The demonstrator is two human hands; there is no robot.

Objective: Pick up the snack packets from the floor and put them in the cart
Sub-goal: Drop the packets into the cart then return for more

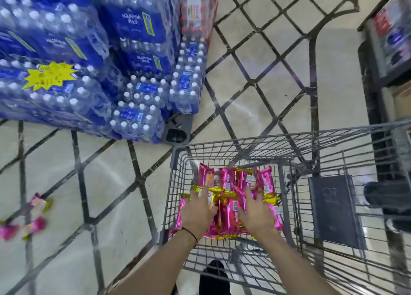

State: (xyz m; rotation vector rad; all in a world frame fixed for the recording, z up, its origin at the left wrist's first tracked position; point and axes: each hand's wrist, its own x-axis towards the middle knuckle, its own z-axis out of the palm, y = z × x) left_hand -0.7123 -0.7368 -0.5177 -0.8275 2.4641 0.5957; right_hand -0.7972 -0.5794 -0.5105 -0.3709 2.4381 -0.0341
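A pile of pink-and-gold snack packets (229,216) lies in the wire cart (244,139), most with their long sides running away from the person. The left hand (196,212) and right hand (255,212) rest flat on the pile, fingers spread, gripping nothing. Most of the job looks done. A few blurred loose packets (24,219) remain on the floor (124,190) at far left, near stacked water bottles (89,61).

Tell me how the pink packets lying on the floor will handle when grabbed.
The snack packets look small and flat, so probably light. Their glossy foil wrap likely feels slick and crinkles. On the shiny floor they may slide if nudged.
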